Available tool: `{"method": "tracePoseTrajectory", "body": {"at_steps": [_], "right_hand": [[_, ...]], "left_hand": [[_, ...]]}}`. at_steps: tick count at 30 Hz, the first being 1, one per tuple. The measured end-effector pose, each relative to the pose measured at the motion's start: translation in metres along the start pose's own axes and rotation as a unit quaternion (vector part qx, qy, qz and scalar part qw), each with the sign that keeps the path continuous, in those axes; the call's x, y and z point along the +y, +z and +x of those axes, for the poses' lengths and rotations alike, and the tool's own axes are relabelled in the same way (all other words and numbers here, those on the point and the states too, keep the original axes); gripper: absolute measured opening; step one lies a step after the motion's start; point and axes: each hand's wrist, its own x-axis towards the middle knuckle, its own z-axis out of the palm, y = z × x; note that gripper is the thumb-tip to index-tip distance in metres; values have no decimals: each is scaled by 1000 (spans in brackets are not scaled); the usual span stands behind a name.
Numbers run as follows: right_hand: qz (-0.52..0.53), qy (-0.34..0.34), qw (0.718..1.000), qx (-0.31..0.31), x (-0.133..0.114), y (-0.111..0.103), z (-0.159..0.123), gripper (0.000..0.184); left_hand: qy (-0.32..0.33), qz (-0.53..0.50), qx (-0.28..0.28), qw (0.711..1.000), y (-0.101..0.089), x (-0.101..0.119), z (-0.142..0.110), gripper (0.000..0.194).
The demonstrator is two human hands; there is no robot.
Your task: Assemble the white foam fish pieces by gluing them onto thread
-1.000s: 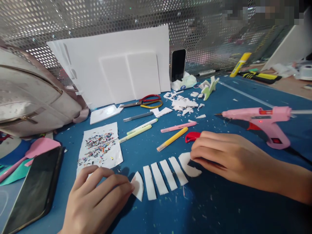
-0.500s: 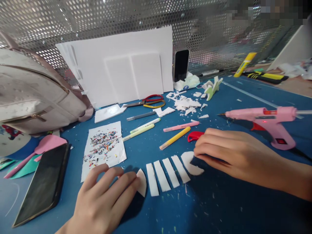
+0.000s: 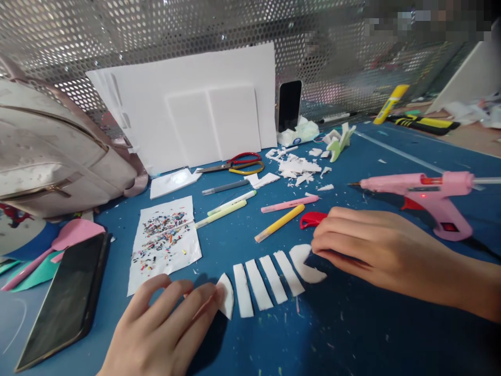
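Note:
In the head view, my left hand (image 3: 168, 318) is low and left of centre, its fingers bent. Their tips meet the left edge of a wedge-shaped white foam piece (image 3: 226, 296). To its right, several white foam strips (image 3: 258, 284) lie side by side on the blue table. Beyond the strips sits a rounded white foam piece (image 3: 305, 263) with a notch cut in it. My right hand (image 3: 360, 237) rests beside that piece, fingers curled together, fingertips by its upper right edge. A red object (image 3: 312, 220) pokes out behind these fingers; whether they hold anything is hidden.
A pink glue gun (image 3: 426, 188) lies at right. Scissors (image 3: 242, 164), a yellow marker (image 3: 279, 223), other markers and white foam scraps (image 3: 297, 167) lie behind. At left are a paper with coloured bits (image 3: 156, 266), a phone (image 3: 64, 297) and a backpack (image 3: 58, 151).
My left hand has shifted slightly down, still at the wedge-shaped foam piece. The whole view has moved a little; the foam pieces and my right hand keep their arrangement.

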Motion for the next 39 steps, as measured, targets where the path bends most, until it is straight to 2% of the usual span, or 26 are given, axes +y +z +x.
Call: {"method": "tracePoseTrajectory", "body": {"at_steps": [4, 11, 19, 27, 39], "right_hand": [[-4, 2, 1000, -1, 0, 0, 1, 11], [-1, 3, 1000, 7, -1, 0, 2, 11], [-5, -5, 1000, 16, 0, 2, 2, 11], [3, -6, 1000, 8, -1, 1, 4, 12], [-13, -17, 1000, 9, 0, 3, 6, 13]], "left_hand": [[-15, -15, -14, 1000, 0, -1, 0, 32], [-45, -38, 8, 998, -1, 5, 1, 31], [-35, -35, 4, 999, -4, 6, 1, 32], [-36, -54, -56, 996, -6, -3, -1, 32], [-30, -47, -65, 996, -5, -6, -6, 31]]}}
